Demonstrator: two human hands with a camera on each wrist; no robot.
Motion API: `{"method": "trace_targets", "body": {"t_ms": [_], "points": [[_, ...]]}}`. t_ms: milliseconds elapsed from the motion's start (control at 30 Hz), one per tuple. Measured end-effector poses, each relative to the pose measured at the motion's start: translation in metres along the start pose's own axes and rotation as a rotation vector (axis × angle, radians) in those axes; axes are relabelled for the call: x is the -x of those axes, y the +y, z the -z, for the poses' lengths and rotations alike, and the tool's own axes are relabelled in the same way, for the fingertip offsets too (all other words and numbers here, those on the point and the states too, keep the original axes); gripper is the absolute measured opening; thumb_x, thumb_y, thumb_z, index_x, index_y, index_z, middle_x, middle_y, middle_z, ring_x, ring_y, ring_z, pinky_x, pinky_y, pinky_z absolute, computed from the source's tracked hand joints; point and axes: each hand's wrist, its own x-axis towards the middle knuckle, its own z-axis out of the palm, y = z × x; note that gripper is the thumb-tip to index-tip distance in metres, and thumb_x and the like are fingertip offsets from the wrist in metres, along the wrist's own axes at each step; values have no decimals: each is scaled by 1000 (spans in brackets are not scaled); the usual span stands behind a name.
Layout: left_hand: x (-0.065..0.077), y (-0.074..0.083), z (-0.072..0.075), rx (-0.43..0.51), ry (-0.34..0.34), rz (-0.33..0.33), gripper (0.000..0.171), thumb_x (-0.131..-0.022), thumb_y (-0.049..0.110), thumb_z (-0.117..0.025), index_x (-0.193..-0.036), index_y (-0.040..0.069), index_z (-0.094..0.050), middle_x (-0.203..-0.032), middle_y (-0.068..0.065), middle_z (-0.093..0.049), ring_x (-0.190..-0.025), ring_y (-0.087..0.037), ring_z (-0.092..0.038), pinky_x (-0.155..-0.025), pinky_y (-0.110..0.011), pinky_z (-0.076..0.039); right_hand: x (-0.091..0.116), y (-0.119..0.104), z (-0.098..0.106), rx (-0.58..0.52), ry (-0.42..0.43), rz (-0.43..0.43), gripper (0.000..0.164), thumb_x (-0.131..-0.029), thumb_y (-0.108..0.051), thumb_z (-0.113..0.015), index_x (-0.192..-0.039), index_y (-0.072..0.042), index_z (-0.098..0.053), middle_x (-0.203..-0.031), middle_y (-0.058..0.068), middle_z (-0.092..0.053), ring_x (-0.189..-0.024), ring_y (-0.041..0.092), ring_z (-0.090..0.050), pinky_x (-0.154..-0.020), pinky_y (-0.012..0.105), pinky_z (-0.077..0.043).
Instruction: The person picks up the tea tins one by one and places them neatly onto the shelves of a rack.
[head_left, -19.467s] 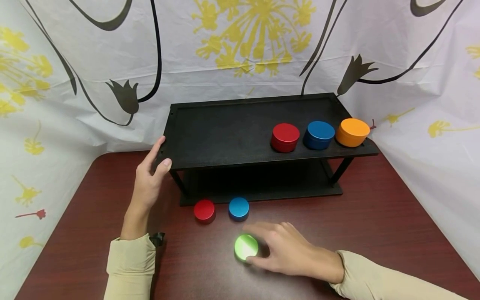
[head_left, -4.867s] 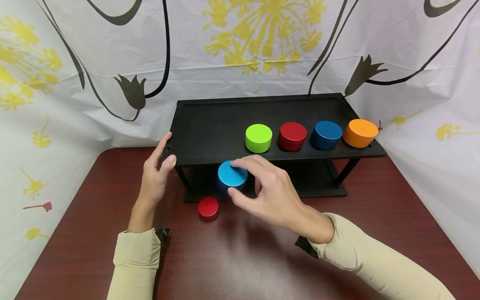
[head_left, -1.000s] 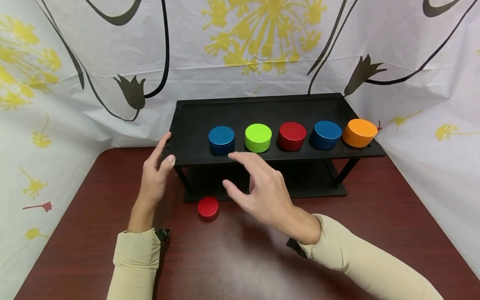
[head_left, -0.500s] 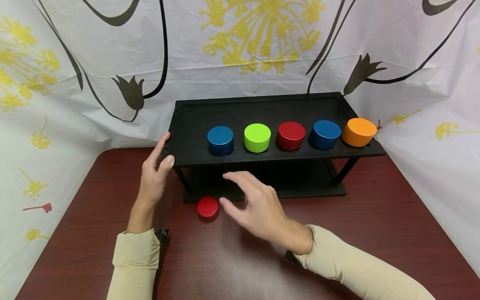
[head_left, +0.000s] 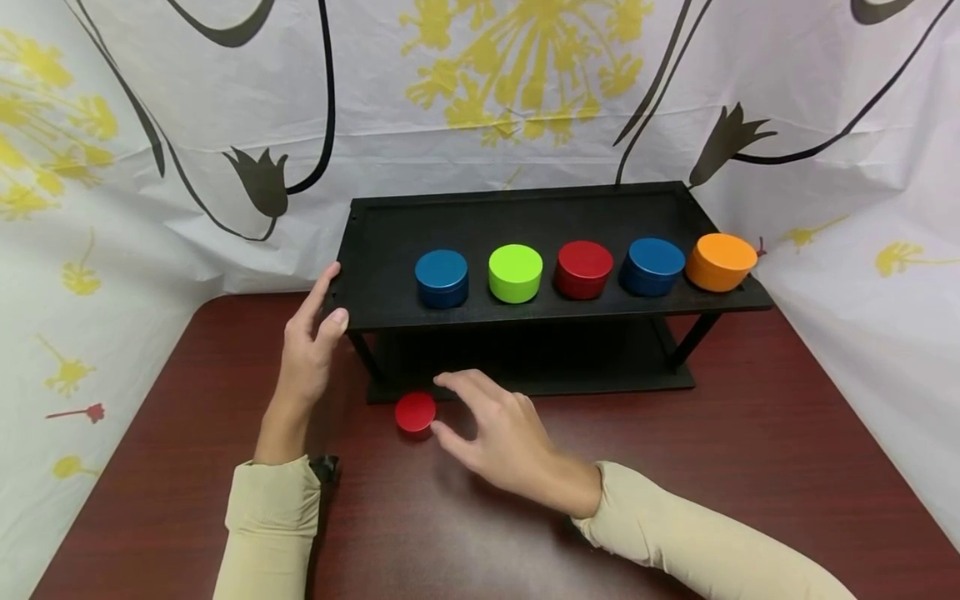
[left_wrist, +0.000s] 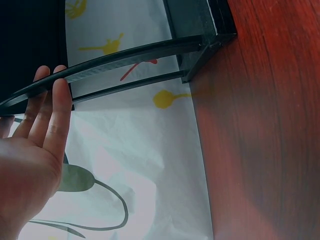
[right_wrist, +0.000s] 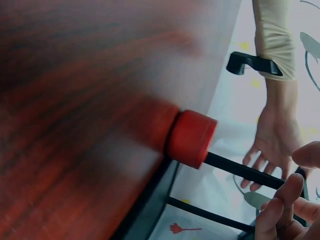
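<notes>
A small round red tin [head_left: 415,412] stands on the table before the shelf's front left. Close to its right side hovers my right hand [head_left: 504,433], thumb and index finger spread apart, with nothing in it. The right wrist view shows the same red tin upright on the tabletop, apart from the fingertips. My left hand [head_left: 303,358] rests on the left end of the black two-tier shelf [head_left: 450,221]; its fingers look fairly straight against the edge in the left wrist view. Along the shelf's top front stand a blue tin [head_left: 442,279], a green tin [head_left: 515,273] and a second red tin [head_left: 583,270].
Farther right on the top tier are another blue tin [head_left: 652,267] and an orange tin [head_left: 721,262] at the right end. The shelf's lower tier [head_left: 570,367] sits on the dark red wooden table [head_left: 787,433]. A patterned white sheet [head_left: 187,100] hangs behind and beside it.
The green tin, then the blue tin, went from the table to the top tier. My right hand has since let go of the blue tin and come down left to the red tin. The left hand stays.
</notes>
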Motion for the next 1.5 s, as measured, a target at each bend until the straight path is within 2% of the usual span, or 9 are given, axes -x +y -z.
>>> {"method": "trace_targets", "body": {"t_ms": [200, 567, 833, 867, 933, 1067, 1100, 1167, 1500], "points": [[-1, 0, 0, 8, 3, -2, 54, -98, 14, -50, -151, 19, -45, -153, 0, -42, -124, -14, -45, -99, -21, -37, 2, 5, -8, 15, -47, -36, 43, -86, -24, -76, -126, -11, -64, -118, 2, -66, -69, 12, -65, -60, 24, -53], [-2, -1, -1, 17, 0, -13, 55, -97, 14, -50, -152, 18, -44, -154, -1, -42, -127, -15, -43, -103, -22, -34, 1, 12, -21, 25, -120, -78, 48, -85, -29, -78, -127, -10, -65, -121, 2, -68, -97, 14, -69, -74, 32, -57], [-2, -1, 0, 12, 7, -31, 55, -98, 13, -50, -152, 16, -43, -154, -2, -42, -129, -14, -41, -103, -22, -33, -3, 16, -32, 41, -170, -104, 51, -85, -32, -78, -129, -11, -64, -123, 3, -67, -102, 13, -67, -77, 32, -57], [-2, -1, 0, 8, 8, -30, 55, -98, 13, -50, -152, 16, -43, -147, -3, -49, -120, -13, -46, -97, -21, -36, -4, 16, -34, 44, -174, -111, 51, -84, -32, -78, -129, -11, -64, -123, 3, -67, -103, 13, -67, -77, 32, -57], [-1, -2, 0, 1, 13, -29, 54, -97, 13, -50, -151, 16, -44, -114, -2, -62, -96, -10, -52, -83, -21, -40, -6, 16, -36, 50, -193, -123, 52, -84, -33, -78, -130, -11, -64, -124, 3, -67, -103, 14, -67, -77, 32, -57], [-1, -1, 0, 3, 18, -30, 54, -97, 13, -51, -151, 17, -45, -99, 5, -53, -79, -12, -43, -71, -24, -35, -7, 15, -40, 72, -232, -140, 53, -84, -34, -78, -130, -12, -64, -124, 2, -67, -102, 14, -67, -75, 31, -57], [-1, 0, -1, 9, 18, -30, 54, -97, 13, -51, -151, 18, -45, -109, 4, -58, -86, -12, -46, -75, -23, -36, -8, 15, -41, 74, -237, -142, 53, -84, -34, -78, -130, -11, -64, -124, 2, -67, -102, 13, -67, -75, 31, -57], [-1, 0, -1, 14, 15, -29, 54, -97, 13, -51, -151, 19, -45, -128, 1, -52, -95, -15, -45, -78, -23, -36, -8, 16, -42, 80, -237, -144, 52, -84, -33, -78, -129, -11, -64, -123, 2, -67, -101, 13, -68, -74, 30, -57], [-1, -2, -1, 21, 9, -27, 55, -96, 13, -51, -151, 17, -45, -153, -4, -43, -122, -15, -46, -98, -21, -37, -7, 21, -46, 106, -266, -157, 53, -83, -35, -79, -128, -12, -65, -123, 1, -68, -103, 14, -67, -73, 32, -57]]}}
